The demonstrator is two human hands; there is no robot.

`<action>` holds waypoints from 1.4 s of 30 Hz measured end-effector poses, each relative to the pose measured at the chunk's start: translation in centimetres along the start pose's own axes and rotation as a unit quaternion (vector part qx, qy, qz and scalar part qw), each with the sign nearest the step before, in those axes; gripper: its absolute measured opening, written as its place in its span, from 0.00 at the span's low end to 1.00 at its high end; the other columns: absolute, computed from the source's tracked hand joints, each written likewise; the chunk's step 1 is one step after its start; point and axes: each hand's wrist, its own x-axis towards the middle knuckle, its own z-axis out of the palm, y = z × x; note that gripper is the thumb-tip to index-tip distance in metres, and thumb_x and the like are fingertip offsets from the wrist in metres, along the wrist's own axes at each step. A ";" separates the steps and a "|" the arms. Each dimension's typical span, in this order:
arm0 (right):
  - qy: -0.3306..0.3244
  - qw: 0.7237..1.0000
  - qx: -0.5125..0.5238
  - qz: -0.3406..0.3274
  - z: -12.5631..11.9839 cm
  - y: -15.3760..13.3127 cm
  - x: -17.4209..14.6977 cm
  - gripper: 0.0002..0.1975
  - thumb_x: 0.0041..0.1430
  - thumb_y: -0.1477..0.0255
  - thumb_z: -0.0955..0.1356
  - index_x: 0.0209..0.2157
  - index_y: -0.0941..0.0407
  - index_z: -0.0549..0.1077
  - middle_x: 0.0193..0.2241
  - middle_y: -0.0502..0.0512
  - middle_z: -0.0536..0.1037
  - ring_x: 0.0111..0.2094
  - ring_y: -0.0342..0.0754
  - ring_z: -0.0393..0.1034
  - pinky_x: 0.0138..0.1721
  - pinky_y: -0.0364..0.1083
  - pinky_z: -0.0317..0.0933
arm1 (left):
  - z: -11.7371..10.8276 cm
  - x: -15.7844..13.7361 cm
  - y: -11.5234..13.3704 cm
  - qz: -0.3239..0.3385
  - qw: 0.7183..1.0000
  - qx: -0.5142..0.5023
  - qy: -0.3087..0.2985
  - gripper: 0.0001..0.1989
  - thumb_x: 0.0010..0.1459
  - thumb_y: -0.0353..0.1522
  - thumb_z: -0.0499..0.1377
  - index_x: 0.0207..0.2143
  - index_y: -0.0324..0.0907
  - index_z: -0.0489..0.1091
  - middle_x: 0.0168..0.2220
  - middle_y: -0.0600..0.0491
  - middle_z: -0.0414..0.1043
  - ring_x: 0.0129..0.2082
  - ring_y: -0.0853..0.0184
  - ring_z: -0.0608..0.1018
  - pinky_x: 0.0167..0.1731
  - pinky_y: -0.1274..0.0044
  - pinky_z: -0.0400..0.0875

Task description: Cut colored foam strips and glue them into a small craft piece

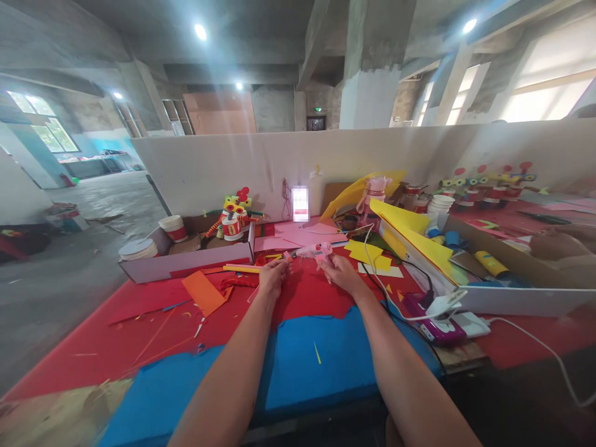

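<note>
My right hand (341, 276) is closed around a pink glue gun (323, 249), its nozzle pointing left over the red-covered table. Across from it, my left hand (274, 277) pinches a small pink piece (288, 255), too small to make out clearly. The two hands are a short way apart, above red paper (305, 292). Beside my left hand lie yellow and orange paper strips (242, 269). Pink paper sheets (302, 234) lie just beyond both hands.
A finished paper-cup figure (234, 217) stands in a low box (186, 263) at left. Orange paper (203, 293) lies nearer. To the right are yellow sheets (370, 253), a purple power strip (433, 320) with cords, and an open box (526, 298). Blue cloth (326, 354) covers the near edge.
</note>
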 end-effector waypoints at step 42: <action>-0.009 0.998 -0.067 -0.009 0.0 0.4 0.2 0.15 0.61 0.60 0.62 0.29 0.57 0.69 0.16 0.48 0.68 0.23 0.46 0.67 0.27 0.42 0.56 | 0.1 0.0 -0.3 0.000 1.000 0.015 -0.018 0.13 0.36 0.30 0.71 0.25 0.33 0.74 0.21 0.50 0.73 0.20 0.72 0.74 0.21 0.80 0.70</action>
